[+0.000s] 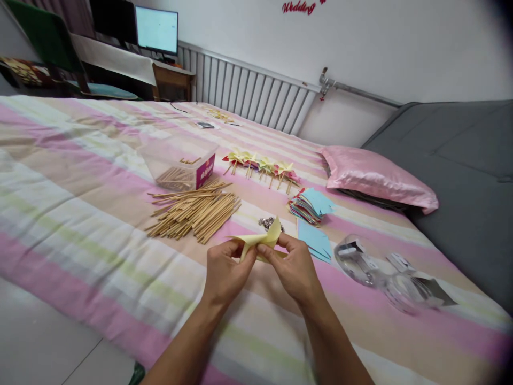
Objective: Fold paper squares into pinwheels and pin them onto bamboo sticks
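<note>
Between my two hands is a piece of yellow paper [264, 239], partly folded, with one corner curling upward. My left hand [227, 270] pinches its left side with thumb and fingers. On the right side, my right hand [295, 267] grips it, thumb pressed near the middle. Just behind the paper lies a small heap of metal pins or fasteners [266, 223], partly hidden. Blue cut paper sheets [315, 240] lie beyond my right hand, below a stack of coloured cut paper [310, 206]. A pile of thin wooden sticks [196, 211] lies beyond my left hand.
A clear plastic box [180, 160] with sticks stands behind the pile. Finished paper pinwheels [260, 166] lie in a row farther back. Clear round containers [356, 262] sit at the right on the striped bedspread [120, 256]. A pink pillow [377, 176] rests near the grey headboard [452, 144].
</note>
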The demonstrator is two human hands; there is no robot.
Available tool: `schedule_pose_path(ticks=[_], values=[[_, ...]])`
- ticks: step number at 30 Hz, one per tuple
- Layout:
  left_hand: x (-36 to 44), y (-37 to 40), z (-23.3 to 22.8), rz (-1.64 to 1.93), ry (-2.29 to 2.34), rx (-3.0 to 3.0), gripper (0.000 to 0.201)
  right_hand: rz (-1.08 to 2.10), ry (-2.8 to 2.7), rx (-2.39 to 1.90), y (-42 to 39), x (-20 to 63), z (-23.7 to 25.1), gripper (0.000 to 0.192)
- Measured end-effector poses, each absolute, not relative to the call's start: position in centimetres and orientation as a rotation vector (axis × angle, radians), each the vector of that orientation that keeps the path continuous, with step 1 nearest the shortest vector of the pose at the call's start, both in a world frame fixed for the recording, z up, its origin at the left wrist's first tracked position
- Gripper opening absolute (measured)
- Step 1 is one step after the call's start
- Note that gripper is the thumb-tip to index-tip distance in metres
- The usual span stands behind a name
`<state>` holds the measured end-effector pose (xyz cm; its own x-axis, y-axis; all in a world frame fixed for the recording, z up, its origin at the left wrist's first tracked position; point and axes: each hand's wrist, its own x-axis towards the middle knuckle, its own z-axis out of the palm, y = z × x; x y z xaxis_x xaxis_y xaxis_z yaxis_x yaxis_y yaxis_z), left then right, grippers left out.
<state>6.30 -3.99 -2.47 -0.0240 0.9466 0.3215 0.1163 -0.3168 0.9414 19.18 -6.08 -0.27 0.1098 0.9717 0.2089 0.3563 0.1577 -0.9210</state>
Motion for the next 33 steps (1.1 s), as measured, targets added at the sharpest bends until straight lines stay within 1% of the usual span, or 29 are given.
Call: schedule_pose_path(ticks=[7,15,20,33], values=[[6.4,-4.0,-2.8,1.433,1.155,1.523,0.019,0.9,-1.351,-1.32,-6.0,19.1,-0.2,0.017],[6.6,-4.4,-2.9,1.418,1.213,1.574,0.019,0.977,-1.314,-1.308,-5.9,19.2,-0.4,0.02],[6.5,-4.3,-3.1,1.391,1.239,1.594,0.022,0.955,-1.318,-1.342,-5.9,19.2,-0.6,0.017],[6.6,-4.1,-3.9,1.401,1.27,1.595,0.03,0.971,-1.326,-1.344,-5.7,19.3,-0.7,0.021]])
